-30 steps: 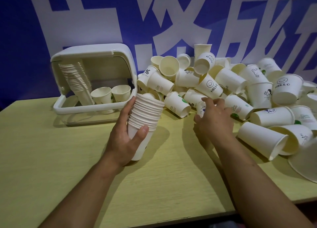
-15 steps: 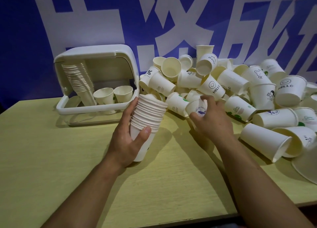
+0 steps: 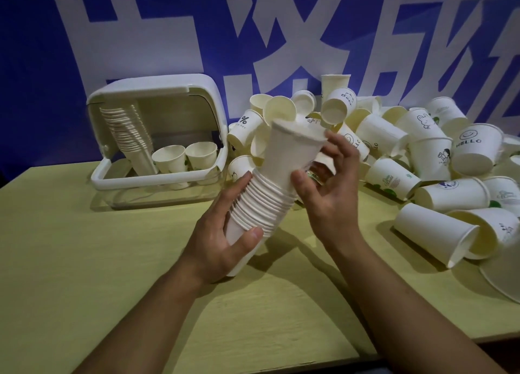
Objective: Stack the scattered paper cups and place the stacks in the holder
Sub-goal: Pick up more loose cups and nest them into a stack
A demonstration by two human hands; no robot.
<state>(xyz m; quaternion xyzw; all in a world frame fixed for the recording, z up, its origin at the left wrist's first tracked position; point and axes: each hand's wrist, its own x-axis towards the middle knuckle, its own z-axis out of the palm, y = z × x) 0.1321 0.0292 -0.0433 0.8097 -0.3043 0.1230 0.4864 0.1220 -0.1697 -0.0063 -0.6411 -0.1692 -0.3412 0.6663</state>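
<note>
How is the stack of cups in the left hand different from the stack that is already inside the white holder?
The stack in the left hand is held in the air by the left hand; the stack in the holder rests inside the white holder, untouched. The held stack leans right, and its top cup, touched by the right hand, is not pushed down; the holder stack leans left, fully nested. Both are white paper cups.

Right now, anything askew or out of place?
Yes: the top cup sits only partly seated in the stack gripped by the left hand, tilted right; the right hand holds it.
</note>
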